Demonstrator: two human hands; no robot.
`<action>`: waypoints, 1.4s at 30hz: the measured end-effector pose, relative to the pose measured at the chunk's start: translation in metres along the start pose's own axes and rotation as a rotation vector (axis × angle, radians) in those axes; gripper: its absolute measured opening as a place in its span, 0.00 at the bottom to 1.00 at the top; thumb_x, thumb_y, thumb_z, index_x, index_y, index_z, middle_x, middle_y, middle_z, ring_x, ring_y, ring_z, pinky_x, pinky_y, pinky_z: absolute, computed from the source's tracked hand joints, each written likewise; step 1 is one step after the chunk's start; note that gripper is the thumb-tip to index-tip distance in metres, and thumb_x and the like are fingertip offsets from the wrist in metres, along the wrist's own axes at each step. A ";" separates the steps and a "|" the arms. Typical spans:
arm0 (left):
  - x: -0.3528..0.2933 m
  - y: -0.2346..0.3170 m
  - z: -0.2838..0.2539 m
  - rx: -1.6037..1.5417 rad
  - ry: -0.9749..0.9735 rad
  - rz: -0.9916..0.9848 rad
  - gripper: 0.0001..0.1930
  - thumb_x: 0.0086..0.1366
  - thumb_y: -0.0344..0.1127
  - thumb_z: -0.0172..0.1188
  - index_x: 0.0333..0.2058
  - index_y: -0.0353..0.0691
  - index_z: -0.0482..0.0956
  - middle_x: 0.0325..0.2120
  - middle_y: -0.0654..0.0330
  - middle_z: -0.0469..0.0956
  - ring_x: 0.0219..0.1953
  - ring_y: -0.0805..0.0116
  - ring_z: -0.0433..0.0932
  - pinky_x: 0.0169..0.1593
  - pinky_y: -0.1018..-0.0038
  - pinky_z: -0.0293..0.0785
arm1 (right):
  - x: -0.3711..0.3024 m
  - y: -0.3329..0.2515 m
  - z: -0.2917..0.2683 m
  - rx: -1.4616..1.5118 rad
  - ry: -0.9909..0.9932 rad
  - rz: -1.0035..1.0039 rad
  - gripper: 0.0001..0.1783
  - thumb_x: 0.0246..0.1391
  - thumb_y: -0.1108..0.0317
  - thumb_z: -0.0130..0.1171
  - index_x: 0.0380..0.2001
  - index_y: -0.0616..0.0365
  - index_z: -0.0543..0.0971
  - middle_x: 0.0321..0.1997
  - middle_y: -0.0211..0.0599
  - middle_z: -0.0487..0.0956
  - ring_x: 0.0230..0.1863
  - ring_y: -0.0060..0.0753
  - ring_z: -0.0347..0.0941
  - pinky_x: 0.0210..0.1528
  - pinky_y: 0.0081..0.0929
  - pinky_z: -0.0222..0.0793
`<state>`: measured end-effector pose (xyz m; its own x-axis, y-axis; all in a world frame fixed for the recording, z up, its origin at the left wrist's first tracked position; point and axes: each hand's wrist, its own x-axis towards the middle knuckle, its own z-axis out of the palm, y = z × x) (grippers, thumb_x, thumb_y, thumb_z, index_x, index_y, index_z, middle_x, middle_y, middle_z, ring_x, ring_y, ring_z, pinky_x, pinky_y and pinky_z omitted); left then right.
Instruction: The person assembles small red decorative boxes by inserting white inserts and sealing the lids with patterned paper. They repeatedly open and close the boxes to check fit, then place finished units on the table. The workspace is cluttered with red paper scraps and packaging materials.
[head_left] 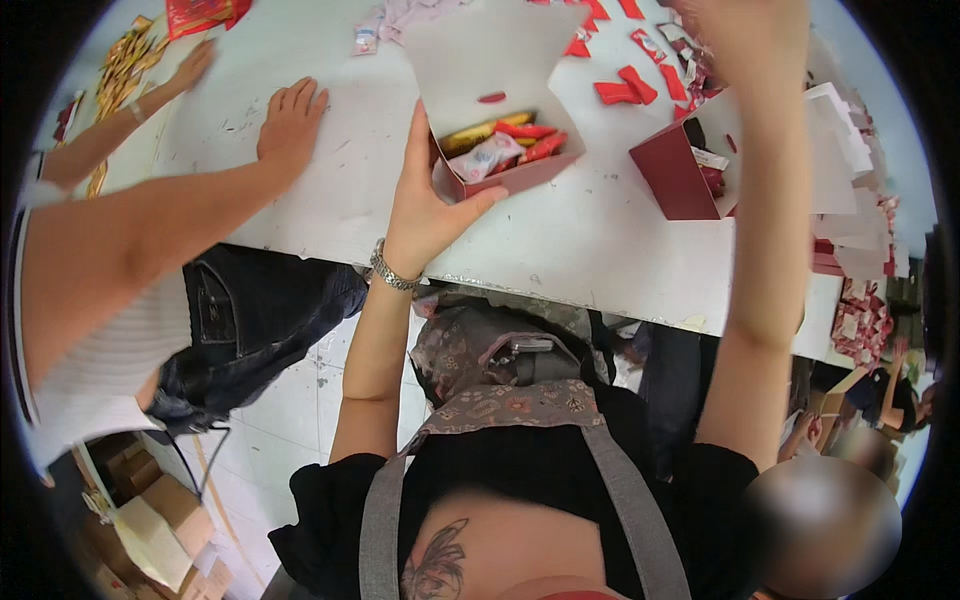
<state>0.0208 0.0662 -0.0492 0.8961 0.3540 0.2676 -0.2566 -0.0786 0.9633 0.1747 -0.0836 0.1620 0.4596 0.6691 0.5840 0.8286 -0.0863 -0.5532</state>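
Note:
My left hand (430,205) is closed on the left side of a dark red cardboard box (528,180), thumb along its front wall. The white inside of the raised lid (490,60) faces me. Inside the box lie red packets, a yellow packet and a pale wrapped packet (485,158). My right hand (745,35) reaches out at the top right, near loose red packets (640,88). It is blurred and partly cut off, so its fingers cannot be made out. Another dark red box (668,178), open with a few packets in it, stands near my right forearm.
At the left, a co-worker rests one hand (292,118) on the white table (350,190), the other farther off near gold packets (125,65). White box flaps (835,150) stick up at the right. Cardboard cartons (170,515) stand on the floor lower left.

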 end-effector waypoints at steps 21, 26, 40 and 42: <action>-0.035 -0.003 0.008 -0.025 -0.130 0.004 0.60 0.43 0.27 0.72 0.65 0.36 0.33 0.61 0.50 0.52 0.62 0.64 0.55 0.61 0.69 0.57 | -0.179 0.017 0.092 -0.342 -0.103 -0.222 0.27 0.39 0.61 0.65 0.46 0.54 0.74 0.46 0.32 0.75 0.50 0.34 0.67 0.54 0.38 0.56; -0.035 -0.012 0.006 0.047 0.000 -0.051 0.60 0.43 0.27 0.72 0.64 0.36 0.31 0.60 0.49 0.52 0.59 0.63 0.59 0.58 0.69 0.64 | -0.206 0.017 0.056 -0.454 0.331 -0.174 0.26 0.38 0.63 0.68 0.44 0.53 0.76 0.53 0.39 0.70 0.56 0.41 0.61 0.57 0.42 0.53; 0.024 0.035 0.033 0.235 -0.589 -0.209 0.53 0.40 0.29 0.74 0.62 0.34 0.48 0.57 0.56 0.61 0.58 0.70 0.59 0.60 0.72 0.58 | -0.227 0.057 0.021 -0.682 0.607 0.215 0.13 0.34 0.73 0.67 0.28 0.52 0.77 0.32 0.24 0.77 0.40 0.33 0.70 0.45 0.35 0.58; 0.014 0.036 0.036 0.205 -0.591 -0.233 0.54 0.40 0.29 0.75 0.62 0.33 0.47 0.57 0.56 0.60 0.59 0.70 0.57 0.61 0.73 0.55 | -0.223 0.054 0.021 -0.667 0.559 0.124 0.15 0.35 0.71 0.70 0.30 0.55 0.77 0.34 0.31 0.78 0.42 0.38 0.69 0.46 0.33 0.62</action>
<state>0.0368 0.0345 -0.0100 0.9825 -0.1826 -0.0377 -0.0109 -0.2578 0.9661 0.1099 -0.2222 -0.0102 0.5031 0.1820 0.8449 0.6960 -0.6649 -0.2712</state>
